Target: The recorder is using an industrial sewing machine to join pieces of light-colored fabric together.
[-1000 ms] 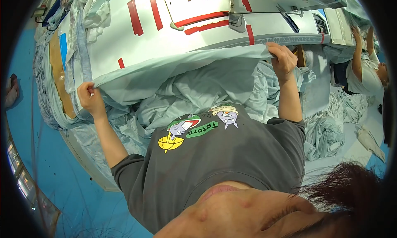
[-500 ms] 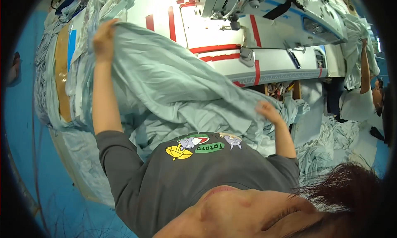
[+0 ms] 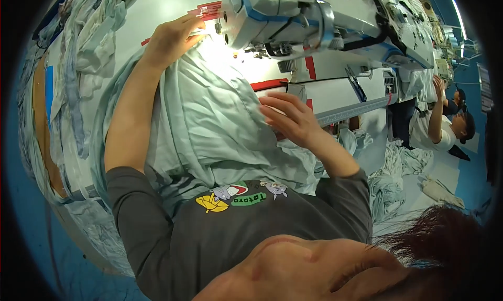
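Crumpled pale-green cloth [image 3: 220,128] lies soft under both hands [image 3: 288,118].

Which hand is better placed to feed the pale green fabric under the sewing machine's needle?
Probably the left hand: it already presses the pale green fabric flat beside the sewing machine head. The right hand rests lower on the cloth, farther from the needle.

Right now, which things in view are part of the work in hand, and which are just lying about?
In hand:
- pale green fabric sheet, spread on the table
- left hand, pressing the fabric beside the needle
- right hand, resting on the fabric
- sewing machine

Lying about:
- heaped fabric, table's left side
- fabric pile on the floor
- co-worker, far right
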Demonstrator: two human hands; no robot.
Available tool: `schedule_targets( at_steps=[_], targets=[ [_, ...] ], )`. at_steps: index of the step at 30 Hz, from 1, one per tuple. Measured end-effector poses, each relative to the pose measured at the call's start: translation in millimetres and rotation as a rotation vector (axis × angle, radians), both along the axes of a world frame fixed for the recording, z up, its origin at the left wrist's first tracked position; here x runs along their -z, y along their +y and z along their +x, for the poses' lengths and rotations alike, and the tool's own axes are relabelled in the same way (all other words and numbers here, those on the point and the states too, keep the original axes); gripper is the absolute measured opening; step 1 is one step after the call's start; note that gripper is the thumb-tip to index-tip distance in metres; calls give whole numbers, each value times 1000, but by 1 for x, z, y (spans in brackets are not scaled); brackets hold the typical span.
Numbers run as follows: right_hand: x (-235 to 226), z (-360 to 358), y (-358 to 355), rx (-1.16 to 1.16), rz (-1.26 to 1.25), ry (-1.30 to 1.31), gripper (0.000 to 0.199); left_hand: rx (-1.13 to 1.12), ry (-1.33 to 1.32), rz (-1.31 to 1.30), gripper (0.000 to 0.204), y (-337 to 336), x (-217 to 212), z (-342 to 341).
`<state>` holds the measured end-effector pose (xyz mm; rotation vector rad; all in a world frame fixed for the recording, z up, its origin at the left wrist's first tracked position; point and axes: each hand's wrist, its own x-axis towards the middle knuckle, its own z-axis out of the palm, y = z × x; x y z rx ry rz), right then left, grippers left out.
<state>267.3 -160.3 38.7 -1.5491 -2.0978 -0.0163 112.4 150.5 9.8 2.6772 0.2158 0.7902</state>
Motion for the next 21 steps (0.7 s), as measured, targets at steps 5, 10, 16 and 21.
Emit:
schedule_targets(
  at_steps=[5,10,16,21],
  targets=[
    [10,-8,56,-141,-21,-82,34,-39,-26,94,24,20,-1,15],
    [16,-12,51,88,-120,-96,32,-131,319,-133,35,27,-21,46],
    [20,-9,54,169,-211,-59,43,369,-248,-1528,25,26,-25,85],
    [9,-16,32,449,-136,72,33,38,197,-717,46,-58,-54,29]
  ],
)
